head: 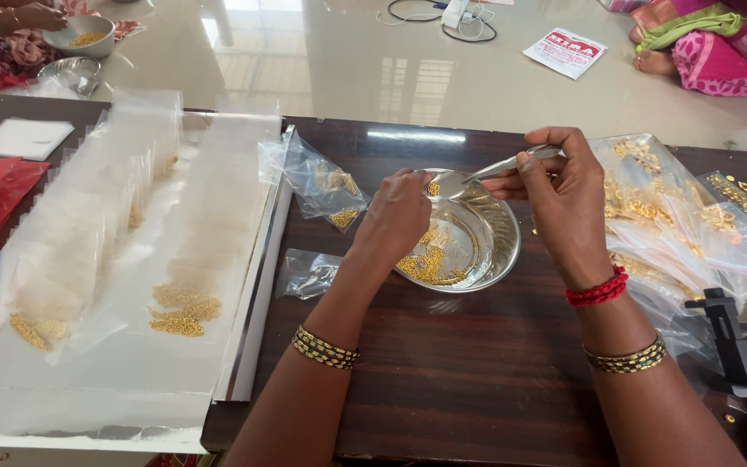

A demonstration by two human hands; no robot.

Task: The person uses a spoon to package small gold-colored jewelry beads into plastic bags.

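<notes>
**Head view: spoon held over steel bowl of gold beads**

Head view: a steel spoon is pinched by its handle between the thumb and fingers of the right hand, its scoop lying just beside the fingertips of the left hand. The left fingers are bunched together at the scoop, where a few gold beads are seen; whether any are gripped cannot be told. Both hands are held over 1 steel bowl on the dark wooden table. Clear plastic packets lie just left of it.
</notes>
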